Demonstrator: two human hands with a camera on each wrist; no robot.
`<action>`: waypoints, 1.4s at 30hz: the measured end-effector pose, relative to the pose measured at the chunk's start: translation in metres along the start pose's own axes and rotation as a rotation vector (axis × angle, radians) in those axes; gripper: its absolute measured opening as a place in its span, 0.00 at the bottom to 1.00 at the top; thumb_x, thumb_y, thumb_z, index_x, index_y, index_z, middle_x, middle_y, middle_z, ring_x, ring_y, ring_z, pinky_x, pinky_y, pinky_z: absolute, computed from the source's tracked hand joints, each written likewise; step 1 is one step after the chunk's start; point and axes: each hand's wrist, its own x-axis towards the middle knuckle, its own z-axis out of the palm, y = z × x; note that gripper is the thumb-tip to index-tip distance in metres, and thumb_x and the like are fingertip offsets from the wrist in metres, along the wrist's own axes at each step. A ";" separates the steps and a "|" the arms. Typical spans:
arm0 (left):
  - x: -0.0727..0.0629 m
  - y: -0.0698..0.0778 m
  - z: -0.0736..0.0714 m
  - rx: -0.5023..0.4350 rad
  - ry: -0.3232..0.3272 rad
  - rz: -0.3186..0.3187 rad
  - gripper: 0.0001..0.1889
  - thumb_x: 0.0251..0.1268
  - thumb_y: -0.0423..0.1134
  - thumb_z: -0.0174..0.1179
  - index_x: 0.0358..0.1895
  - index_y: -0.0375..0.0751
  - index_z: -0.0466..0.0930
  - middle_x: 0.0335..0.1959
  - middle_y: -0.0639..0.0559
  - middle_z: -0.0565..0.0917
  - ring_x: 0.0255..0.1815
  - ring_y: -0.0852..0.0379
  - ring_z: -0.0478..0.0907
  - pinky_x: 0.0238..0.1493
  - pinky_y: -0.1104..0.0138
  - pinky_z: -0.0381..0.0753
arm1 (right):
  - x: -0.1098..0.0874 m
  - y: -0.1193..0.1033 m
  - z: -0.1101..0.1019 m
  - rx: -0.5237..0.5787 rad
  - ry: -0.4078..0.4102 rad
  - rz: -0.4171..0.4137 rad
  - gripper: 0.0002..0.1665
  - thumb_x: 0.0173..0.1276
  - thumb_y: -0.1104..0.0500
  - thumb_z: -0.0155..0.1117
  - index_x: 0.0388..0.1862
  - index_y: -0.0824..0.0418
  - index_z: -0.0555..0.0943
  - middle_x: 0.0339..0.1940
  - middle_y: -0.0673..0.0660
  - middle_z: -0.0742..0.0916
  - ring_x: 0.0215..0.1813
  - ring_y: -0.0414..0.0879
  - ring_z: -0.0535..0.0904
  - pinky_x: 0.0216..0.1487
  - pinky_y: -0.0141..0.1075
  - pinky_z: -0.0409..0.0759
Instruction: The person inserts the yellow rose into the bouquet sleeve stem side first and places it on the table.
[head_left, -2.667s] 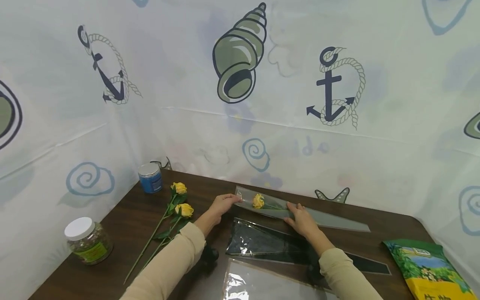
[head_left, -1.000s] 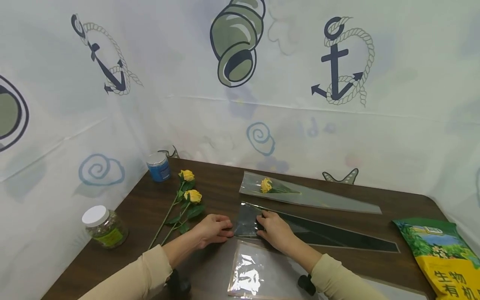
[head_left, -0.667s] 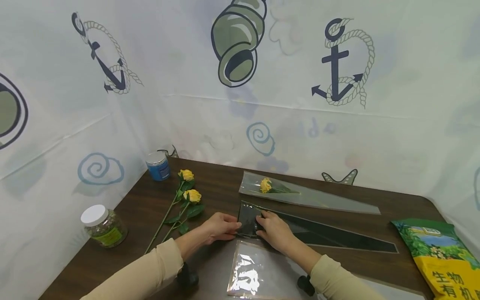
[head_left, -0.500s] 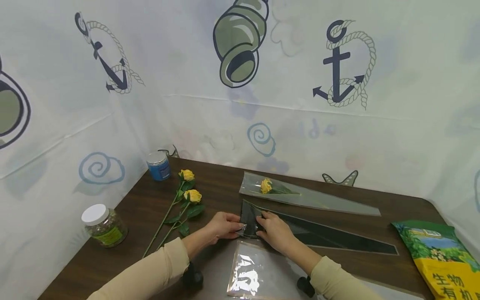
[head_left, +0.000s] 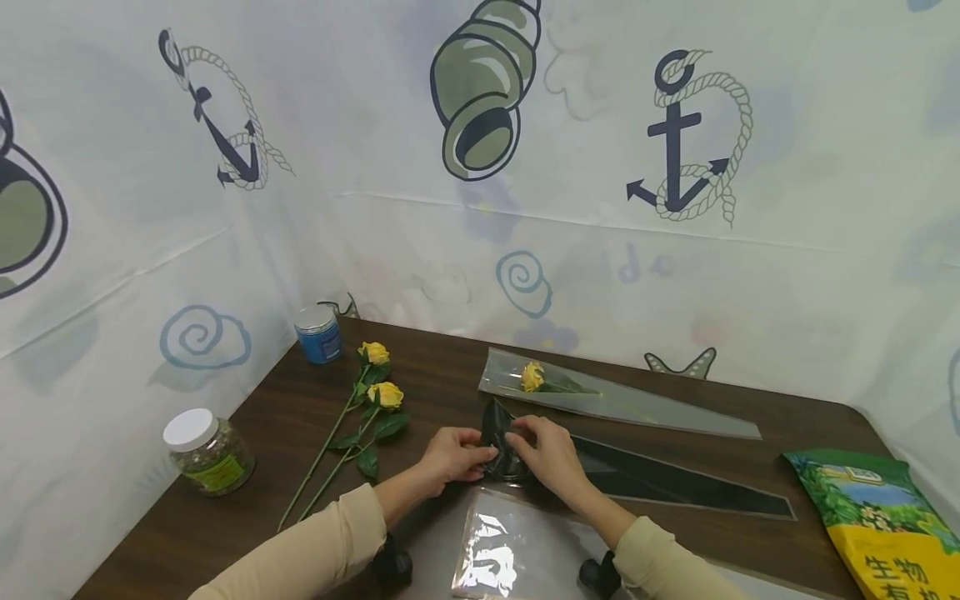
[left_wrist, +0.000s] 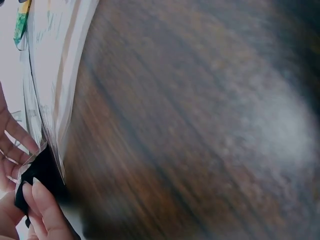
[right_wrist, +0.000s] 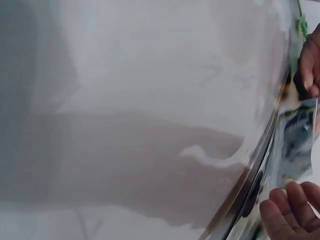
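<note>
A long tapering black flower sleeve (head_left: 675, 479) lies across the table, its wide end raised and buckled between both hands. My left hand (head_left: 453, 457) pinches the left edge of that end; in the left wrist view, thumb and finger meet on the black film (left_wrist: 46, 172). My right hand (head_left: 553, 458) holds the same end from the right, thumb and forefinger close together on the film. In the right wrist view, its fingertips (right_wrist: 295, 192) meet the edge of the shiny film. Behind lies a clear sleeve (head_left: 675, 415) with one yellow rose (head_left: 532, 377) inside.
Two yellow long-stemmed roses (head_left: 385, 395) lie left of the hands. A white-lidded jar (head_left: 210, 454) and a blue tin (head_left: 318, 337) stand farther left. Clear film sleeves (head_left: 525, 537) lie in front, and a green-and-yellow bag (head_left: 873, 517) lies at right.
Both hands have left the clear sleeve with the rose for the black sleeve. The left hand has closed on its edge, and the flat wide end has risen and buckled.
</note>
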 end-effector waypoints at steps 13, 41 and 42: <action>-0.002 0.002 0.003 -0.029 -0.026 0.041 0.25 0.61 0.35 0.62 0.58 0.23 0.71 0.32 0.47 0.83 0.21 0.64 0.77 0.30 0.67 0.83 | 0.007 -0.008 0.012 0.101 0.048 0.143 0.11 0.63 0.60 0.65 0.42 0.65 0.81 0.18 0.48 0.76 0.19 0.37 0.64 0.20 0.29 0.63; 0.022 0.008 -0.014 0.011 0.131 -0.009 0.07 0.55 0.32 0.64 0.35 0.30 0.82 0.20 0.53 0.80 0.19 0.63 0.77 0.26 0.68 0.83 | -0.001 -0.017 -0.006 0.267 0.078 0.093 0.11 0.61 0.70 0.62 0.43 0.71 0.83 0.31 0.62 0.87 0.25 0.47 0.85 0.27 0.25 0.79; 0.022 0.009 -0.015 0.012 0.115 -0.015 0.07 0.55 0.32 0.64 0.35 0.31 0.82 0.22 0.52 0.81 0.21 0.62 0.78 0.27 0.67 0.83 | -0.001 -0.018 -0.006 0.290 0.067 0.107 0.12 0.61 0.70 0.62 0.44 0.71 0.83 0.32 0.63 0.87 0.25 0.48 0.85 0.27 0.25 0.79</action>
